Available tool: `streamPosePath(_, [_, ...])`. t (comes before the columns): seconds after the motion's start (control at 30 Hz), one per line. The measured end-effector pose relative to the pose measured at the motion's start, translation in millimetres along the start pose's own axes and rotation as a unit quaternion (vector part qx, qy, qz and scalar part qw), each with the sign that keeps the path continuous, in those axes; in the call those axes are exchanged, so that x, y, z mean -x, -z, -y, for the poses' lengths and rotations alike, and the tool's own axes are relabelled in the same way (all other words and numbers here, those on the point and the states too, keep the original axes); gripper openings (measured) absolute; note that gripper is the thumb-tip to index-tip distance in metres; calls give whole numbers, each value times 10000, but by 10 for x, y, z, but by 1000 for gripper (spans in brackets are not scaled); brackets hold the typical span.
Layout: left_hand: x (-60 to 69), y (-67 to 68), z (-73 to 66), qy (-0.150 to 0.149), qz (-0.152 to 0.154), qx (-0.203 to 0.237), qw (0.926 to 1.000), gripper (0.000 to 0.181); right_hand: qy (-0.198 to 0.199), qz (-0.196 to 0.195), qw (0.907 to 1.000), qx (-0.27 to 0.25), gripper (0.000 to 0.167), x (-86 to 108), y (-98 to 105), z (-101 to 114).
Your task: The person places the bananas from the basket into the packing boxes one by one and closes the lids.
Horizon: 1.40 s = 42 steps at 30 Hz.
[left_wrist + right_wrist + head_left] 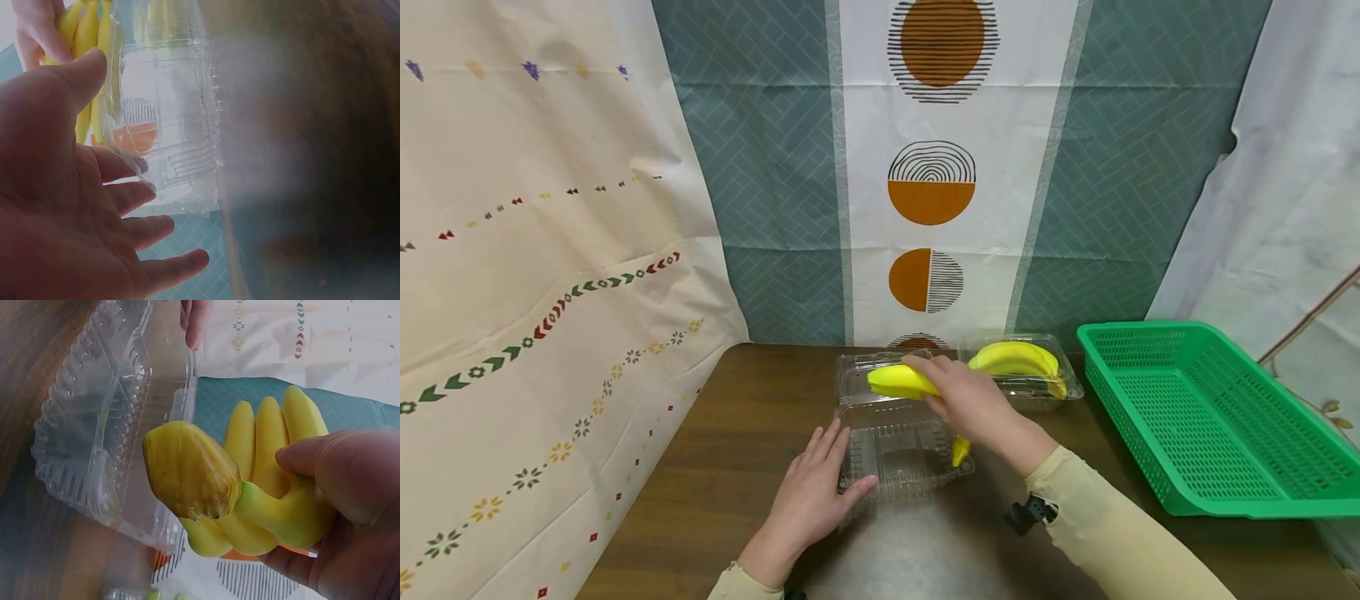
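My right hand (970,400) grips a bunch of yellow bananas (898,382) above an open clear plastic clamshell box (880,462). In the right wrist view, the thumb lies on one banana and the bunch's thick brownish stem end (190,472) faces the camera. My left hand (816,492) is at the box's left side, fingers spread and fairly straight. The left wrist view shows its fingertips (162,225) at or very near the box edge; whether all touch cannot be told. The box's lid (857,375) lies folded back, away from me.
Behind and right of the open box, another clear box (1071,387) holds a bunch of bananas (1018,358). A green perforated plastic basket (1210,408) stands at the right of the brown wooden table (700,492). Patterned cloths (775,167) hang behind and at the left.
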<state>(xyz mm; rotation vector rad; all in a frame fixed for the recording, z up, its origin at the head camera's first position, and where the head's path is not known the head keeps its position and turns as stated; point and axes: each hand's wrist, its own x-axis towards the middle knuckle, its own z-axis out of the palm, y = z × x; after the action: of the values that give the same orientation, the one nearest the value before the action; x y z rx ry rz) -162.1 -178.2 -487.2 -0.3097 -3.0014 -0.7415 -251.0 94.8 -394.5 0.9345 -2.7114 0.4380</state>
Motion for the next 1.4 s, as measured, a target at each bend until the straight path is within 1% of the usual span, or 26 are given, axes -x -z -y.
streamPosePath(0.13, [4, -4, 3, 13, 7, 34, 10000, 94, 101, 44, 9999, -33, 65, -26, -67, 32])
streamPosePath(0.3, [4, -13, 8, -21, -42, 41, 10000, 93, 135, 83, 9998, -113, 66, -40, -147, 59])
streamPosePath(0.5, [1, -12, 5, -1, -61, 24, 10000, 93, 143, 275, 9994, -154, 66, -65, -223, 76])
streamPosePath(0.63, [1, -10, 4, 7, -44, 2, 10000, 93, 201, 339, 9992, -65, 65, -80, -293, 66])
streamPosePath(1.0, [-15, -15, 14, 38, -21, -41, 10000, 95, 330, 420, 9985, -69, 63, -86, -437, 53])
streamPosePath(1.13, [-6, -14, 17, -10, -31, -43, 10000, 95, 320, 480, 9983, -88, 62, -81, -476, 49])
streamPosePath(1.4, [-3, -1, 9, 8, -66, 109, 9999, 101, 300, 522, 9979, -254, 59, -60, -549, 26])
